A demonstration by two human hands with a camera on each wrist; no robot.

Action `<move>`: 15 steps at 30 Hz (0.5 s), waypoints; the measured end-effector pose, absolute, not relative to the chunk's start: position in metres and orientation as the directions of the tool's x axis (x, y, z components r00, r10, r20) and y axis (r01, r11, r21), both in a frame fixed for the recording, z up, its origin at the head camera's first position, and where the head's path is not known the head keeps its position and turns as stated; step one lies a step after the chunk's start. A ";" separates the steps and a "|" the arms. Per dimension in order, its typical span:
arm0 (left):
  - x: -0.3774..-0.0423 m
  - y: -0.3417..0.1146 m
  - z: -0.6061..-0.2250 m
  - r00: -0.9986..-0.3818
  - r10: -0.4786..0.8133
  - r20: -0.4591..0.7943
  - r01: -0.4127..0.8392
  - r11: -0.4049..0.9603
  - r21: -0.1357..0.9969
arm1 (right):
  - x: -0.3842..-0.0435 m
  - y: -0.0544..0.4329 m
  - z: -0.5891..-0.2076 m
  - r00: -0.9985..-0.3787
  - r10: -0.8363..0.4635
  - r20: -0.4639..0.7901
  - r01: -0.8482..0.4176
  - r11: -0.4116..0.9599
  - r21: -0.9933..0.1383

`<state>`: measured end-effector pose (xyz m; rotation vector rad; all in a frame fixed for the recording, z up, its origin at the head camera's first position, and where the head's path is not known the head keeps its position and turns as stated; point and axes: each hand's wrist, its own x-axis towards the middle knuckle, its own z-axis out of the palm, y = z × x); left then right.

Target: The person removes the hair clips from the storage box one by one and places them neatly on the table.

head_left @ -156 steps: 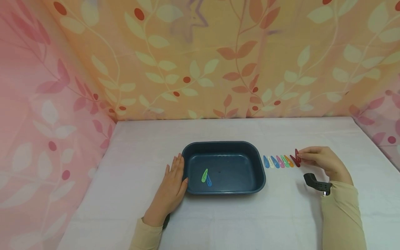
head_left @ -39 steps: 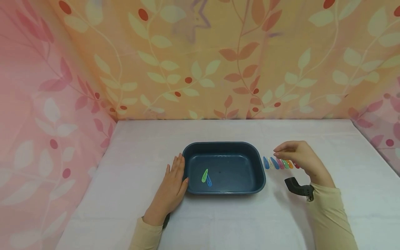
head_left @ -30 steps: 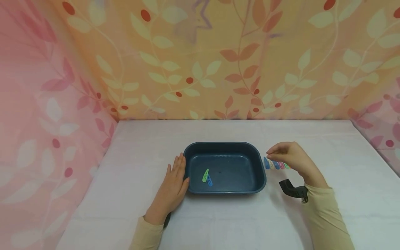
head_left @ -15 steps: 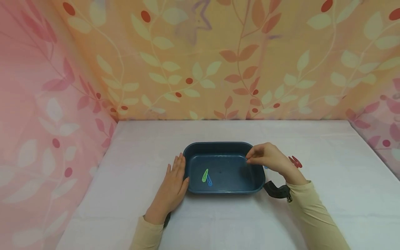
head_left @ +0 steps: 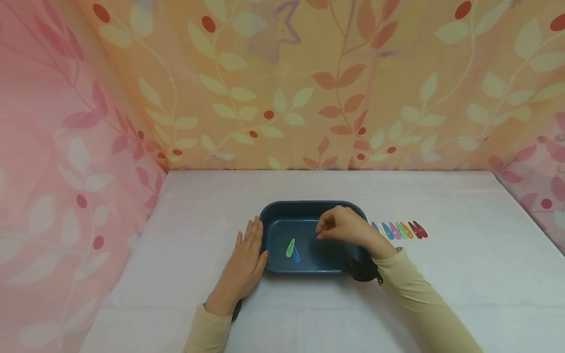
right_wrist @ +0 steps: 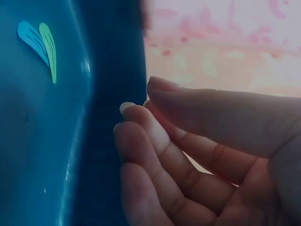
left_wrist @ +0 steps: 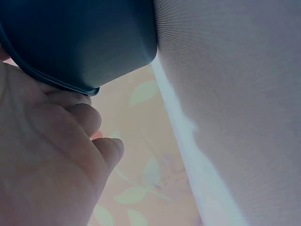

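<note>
A dark blue plastic tray holds a green snap hair clip and a blue snap hair clip, which lie close together on its floor. Flat against the tray's left wall rests my left hand, fingers straight. My right hand hovers over the tray's right half, to the right of the two clips. In the right wrist view its fingers are loosely bent, the thumb lies above them, and nothing shows between them. The left wrist view has the left fingers under the tray's rim.
On the white cloth right of the tray, a row of hair clips runs from blue and white through pink, green and orange to two red clips. Behind the table hangs an orange leaf-patterned curtain, with pink cloth at the sides.
My right hand has let go of a red clip at the row's right end, then travelled left over the row to above the tray. The left hand stays at the tray's side.
</note>
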<state>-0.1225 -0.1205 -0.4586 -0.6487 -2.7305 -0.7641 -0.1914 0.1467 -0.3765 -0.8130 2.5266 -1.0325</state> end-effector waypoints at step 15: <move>-0.122 -0.121 -0.457 -0.872 0.363 0.328 0.481 0.758 0.440 | -0.218 0.102 -0.393 -0.689 -0.672 -0.272 -0.377 0.652 -0.658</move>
